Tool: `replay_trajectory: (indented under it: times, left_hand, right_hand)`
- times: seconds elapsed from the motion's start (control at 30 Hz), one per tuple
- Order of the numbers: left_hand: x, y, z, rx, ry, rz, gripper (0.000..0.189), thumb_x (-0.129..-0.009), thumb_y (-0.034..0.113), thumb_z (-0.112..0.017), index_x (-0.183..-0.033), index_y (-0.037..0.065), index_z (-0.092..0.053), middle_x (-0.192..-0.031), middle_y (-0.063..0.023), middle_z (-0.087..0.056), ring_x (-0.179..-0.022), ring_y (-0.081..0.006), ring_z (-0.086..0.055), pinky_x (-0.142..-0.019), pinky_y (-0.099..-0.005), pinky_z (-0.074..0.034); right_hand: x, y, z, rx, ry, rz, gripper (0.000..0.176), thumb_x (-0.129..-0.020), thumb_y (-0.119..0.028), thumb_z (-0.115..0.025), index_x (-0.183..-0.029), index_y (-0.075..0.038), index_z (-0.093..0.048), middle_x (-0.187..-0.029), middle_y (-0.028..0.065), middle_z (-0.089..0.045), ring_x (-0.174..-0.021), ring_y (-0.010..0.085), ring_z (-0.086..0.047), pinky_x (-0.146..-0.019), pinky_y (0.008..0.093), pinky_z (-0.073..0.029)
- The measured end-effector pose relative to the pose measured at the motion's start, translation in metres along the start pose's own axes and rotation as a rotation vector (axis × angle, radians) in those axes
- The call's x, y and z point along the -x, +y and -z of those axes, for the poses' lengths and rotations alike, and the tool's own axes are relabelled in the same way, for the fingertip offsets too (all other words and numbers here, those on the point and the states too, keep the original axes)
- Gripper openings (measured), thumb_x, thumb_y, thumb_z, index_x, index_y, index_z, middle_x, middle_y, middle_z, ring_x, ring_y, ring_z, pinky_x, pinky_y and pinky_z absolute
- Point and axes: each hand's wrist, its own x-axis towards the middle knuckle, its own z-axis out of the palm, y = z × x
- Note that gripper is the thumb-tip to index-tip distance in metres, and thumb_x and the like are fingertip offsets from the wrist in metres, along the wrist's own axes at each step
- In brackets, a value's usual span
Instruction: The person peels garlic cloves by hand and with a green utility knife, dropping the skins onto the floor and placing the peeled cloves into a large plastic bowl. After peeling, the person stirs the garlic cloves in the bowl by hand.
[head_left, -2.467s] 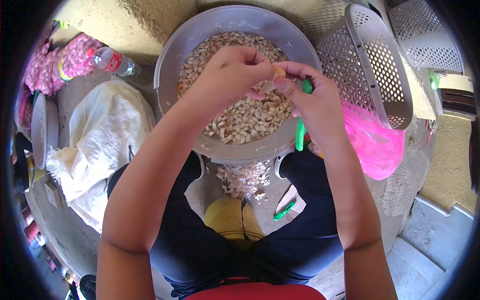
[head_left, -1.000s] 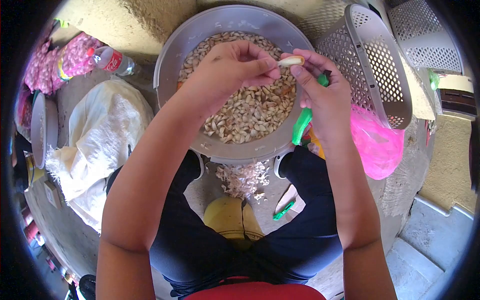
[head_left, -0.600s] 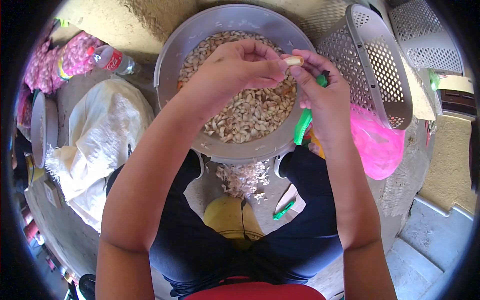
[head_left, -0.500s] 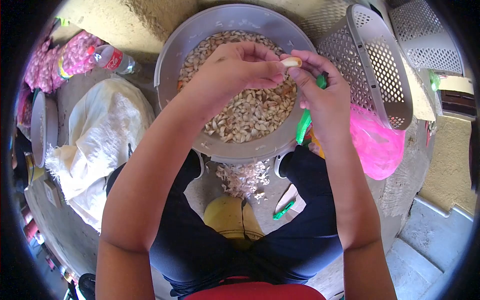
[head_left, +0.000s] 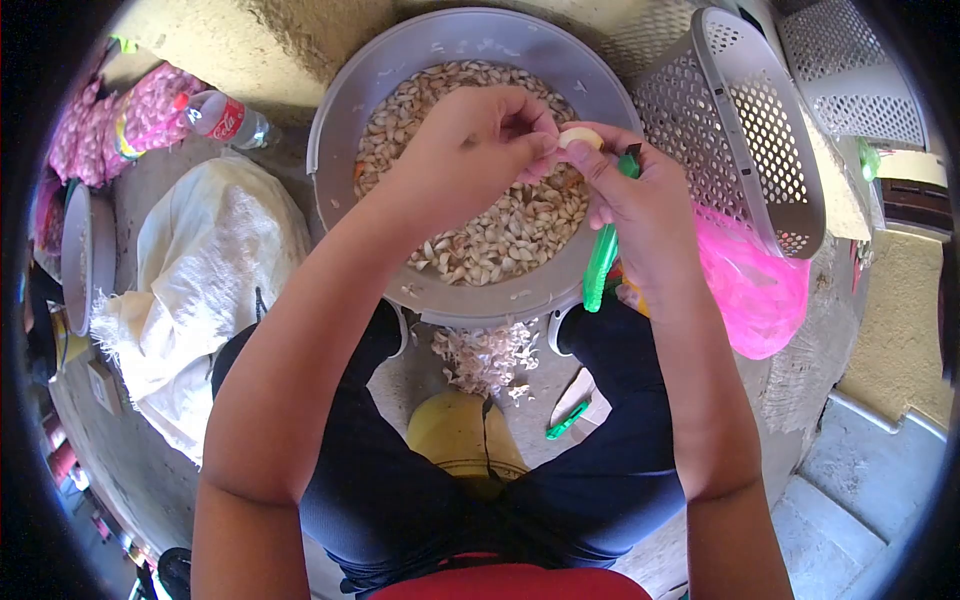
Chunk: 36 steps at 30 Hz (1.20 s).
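Observation:
A pale garlic clove (head_left: 580, 136) is pinched between the thumb and fingers of my right hand (head_left: 640, 185). That same hand also keeps a green utility knife (head_left: 600, 268) against the palm, its handle hanging down over the tub's rim. My left hand (head_left: 485, 145) is closed in a pinch at the clove's left end; whatever lies between its fingertips is too small to make out. Both hands are above a large grey tub (head_left: 340, 110), where many garlic cloves (head_left: 500, 235) lie, apparently in water.
Garlic peelings (head_left: 487, 355) lie on the floor between my feet, near a second green knife (head_left: 568, 420). A perforated grey basket (head_left: 690, 120) and a pink plastic bag (head_left: 755, 290) are at right. At left are a white sack (head_left: 215, 260), a Coca-Cola bottle (head_left: 228, 118) and pink net bags (head_left: 150, 105).
The clove has turned in my right fingers and sits slightly higher and further left. The green knife has swung down to hang more upright. My left fingertips remain close to the clove.

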Motion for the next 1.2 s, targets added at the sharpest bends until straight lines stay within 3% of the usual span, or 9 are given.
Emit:
replay_trajectory:
  times: [0.07,0.37,0.6,0.7,1.0,1.1,1.2]
  left_hand:
    - [-0.001,-0.005,0.001,-0.011,-0.026,0.007,0.013,-0.083,0.011,-0.056,-0.087,-0.002,-0.053,-0.075,-0.0036,-0.056,-0.07,-0.0084,-0.055,-0.068,-0.0215,-0.048]
    - [0.002,-0.003,0.004,0.128,-0.129,0.093,0.012,-0.086,0.012,-0.051,-0.089,0.0,-0.052,-0.077,-0.0023,-0.054,-0.07,-0.0075,-0.053,-0.069,-0.0224,-0.048]
    - [0.005,-0.001,0.008,0.318,-0.242,0.213,0.015,-0.087,0.015,-0.049,-0.089,0.001,-0.051,-0.079,-0.0024,-0.052,-0.072,-0.0072,-0.052,-0.073,-0.0254,-0.05]
    - [0.002,-0.004,0.01,0.292,-0.117,0.273,0.017,-0.087,0.017,-0.049,-0.09,0.001,-0.051,-0.08,-0.003,-0.052,-0.072,-0.0078,-0.053,-0.073,-0.0252,-0.05]
    - [-0.001,0.003,0.005,0.24,0.0,0.041,0.018,-0.084,0.013,-0.052,-0.098,0.002,-0.053,-0.087,-0.0036,-0.056,-0.08,-0.0091,-0.055,-0.071,-0.0231,-0.047]
    - [0.0,0.004,0.006,-0.043,-0.079,-0.068,0.017,-0.081,0.01,-0.057,-0.096,0.001,-0.057,-0.083,-0.003,-0.059,-0.078,-0.0082,-0.056,-0.07,-0.0223,-0.046]
    - [0.002,0.003,0.003,-0.249,-0.011,-0.136,0.014,-0.077,0.008,-0.06,-0.089,-0.001,-0.06,-0.078,-0.0034,-0.06,-0.074,-0.0078,-0.056,-0.066,-0.0212,-0.045]
  right_hand:
    - [-0.001,0.004,-0.002,-0.02,-0.01,0.02,0.029,-0.075,-0.022,-0.066,-0.097,-0.002,-0.062,-0.067,-0.001,-0.054,-0.046,0.0042,-0.043,-0.04,0.02,-0.036]
    - [-0.004,-0.003,0.011,-0.058,-0.232,-0.04,0.028,-0.077,-0.021,-0.065,-0.097,-0.003,-0.062,-0.06,-0.0016,-0.054,-0.045,0.0037,-0.04,-0.042,0.0181,-0.033]
    - [-0.004,-0.008,0.018,0.077,-0.317,-0.017,0.03,-0.076,-0.024,-0.065,-0.098,-0.004,-0.062,-0.061,-0.0028,-0.054,-0.046,0.0035,-0.04,-0.042,0.0179,-0.033]
    - [-0.001,-0.012,0.016,0.146,-0.357,0.007,0.031,-0.076,-0.025,-0.065,-0.099,-0.003,-0.061,-0.061,-0.003,-0.055,-0.046,0.0035,-0.04,-0.042,0.0178,-0.033]
    - [-0.006,-0.014,0.019,0.034,-0.259,-0.028,0.031,-0.077,-0.026,-0.064,-0.093,0.0,-0.061,-0.072,0.0014,-0.063,-0.046,0.0033,-0.039,-0.042,0.0178,-0.033]
    - [-0.005,-0.013,0.019,0.057,-0.241,-0.046,0.031,-0.076,-0.027,-0.064,-0.092,-0.001,-0.061,-0.072,0.0016,-0.063,-0.046,0.0031,-0.04,-0.043,0.0174,-0.032]
    - [-0.006,-0.012,0.018,0.048,-0.226,-0.06,0.031,-0.076,-0.028,-0.065,-0.089,0.0,-0.061,-0.071,0.0017,-0.063,-0.046,0.003,-0.04,-0.043,0.0171,-0.032]
